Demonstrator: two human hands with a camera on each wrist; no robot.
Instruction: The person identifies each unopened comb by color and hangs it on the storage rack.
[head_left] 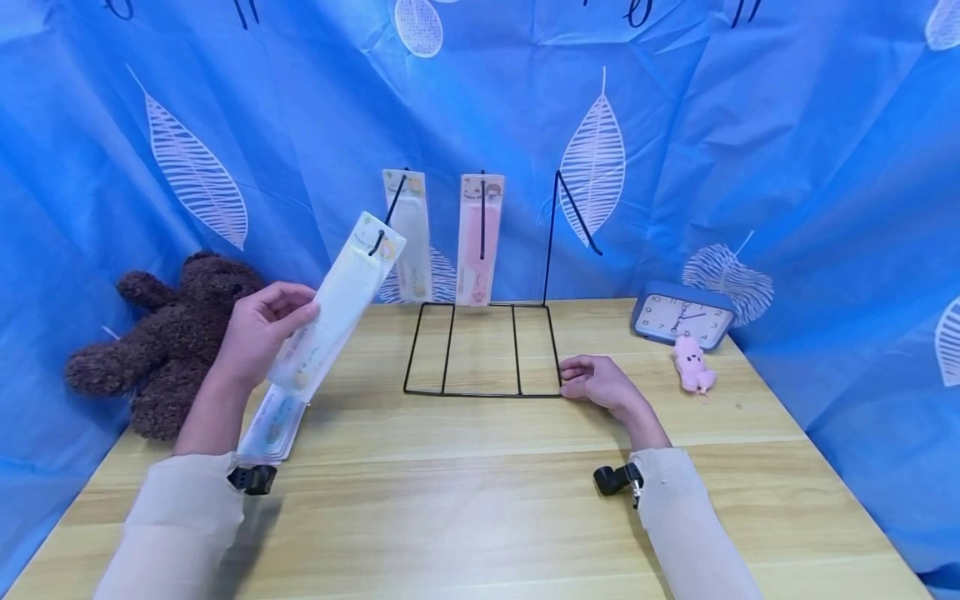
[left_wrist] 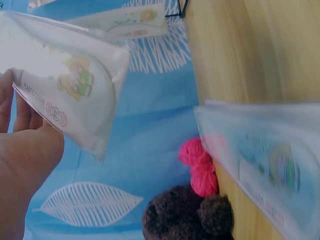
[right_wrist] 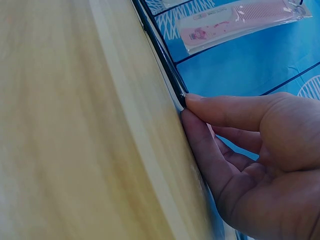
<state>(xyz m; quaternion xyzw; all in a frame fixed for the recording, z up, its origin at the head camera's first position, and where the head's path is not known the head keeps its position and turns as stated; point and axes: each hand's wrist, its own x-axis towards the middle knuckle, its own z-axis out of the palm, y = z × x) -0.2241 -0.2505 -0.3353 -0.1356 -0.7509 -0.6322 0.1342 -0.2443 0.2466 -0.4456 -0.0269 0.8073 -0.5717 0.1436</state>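
Note:
My left hand (head_left: 258,333) pinches a pale packaged plastic comb (head_left: 337,304) by its edge. The pack is tilted, its top at the end of the left hook of a black wire rack (head_left: 483,395). Behind it on that hook hangs another pale packaged comb (head_left: 411,242). A pink packaged comb (head_left: 474,267) hangs from the middle hook, while the right hook (head_left: 577,210) is bare. With thumb and finger, my right hand (head_left: 600,383) pinches the front right corner of the rack's base, as the right wrist view shows close up.
More packaged combs (head_left: 272,427) lie on the table (head_left: 480,500) under my left hand. A brown plush bear (head_left: 180,342) sits at the left. To the right stand a blue clock (head_left: 684,315) and a small pink plush toy (head_left: 692,364). A blue curtain (head_left: 322,125) hangs behind.

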